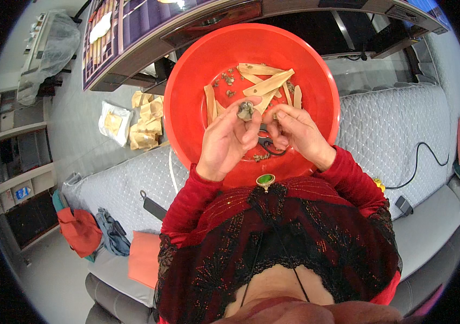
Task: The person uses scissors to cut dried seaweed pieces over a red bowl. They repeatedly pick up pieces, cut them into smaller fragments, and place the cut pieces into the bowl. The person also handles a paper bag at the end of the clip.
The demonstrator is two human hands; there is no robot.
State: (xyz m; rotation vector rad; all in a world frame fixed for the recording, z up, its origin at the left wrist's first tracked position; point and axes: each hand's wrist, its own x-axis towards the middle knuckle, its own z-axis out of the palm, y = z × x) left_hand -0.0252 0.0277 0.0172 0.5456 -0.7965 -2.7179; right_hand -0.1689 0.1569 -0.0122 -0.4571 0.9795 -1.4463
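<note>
My left hand (230, 135) holds a small dark-and-pale lump (245, 111), possibly a dried mushroom, between thumb and fingers. Close beside it, my right hand (300, 131) pinches a tiny brownish bit (275, 116) between thumb and forefinger. Both hands are over a large red plastic basin (181, 81). Several flat, pale-yellow dried strips (270, 82) lie in the basin, some crossing each other. Grey-brown crumbs (227, 78) are scattered on its bottom. Under my right hand, a black looped handle (272, 150), seemingly of scissors, shows in part.
Beyond the basin runs a table (213, 24) with a drawer. Around me is a sofa with a quilted grey cover (379, 121); a black cable (418, 158) and a dark phone-like object (155, 205) lie on it. Crumpled brown paper (147, 121) and a white plastic bag (115, 121) are on the floor.
</note>
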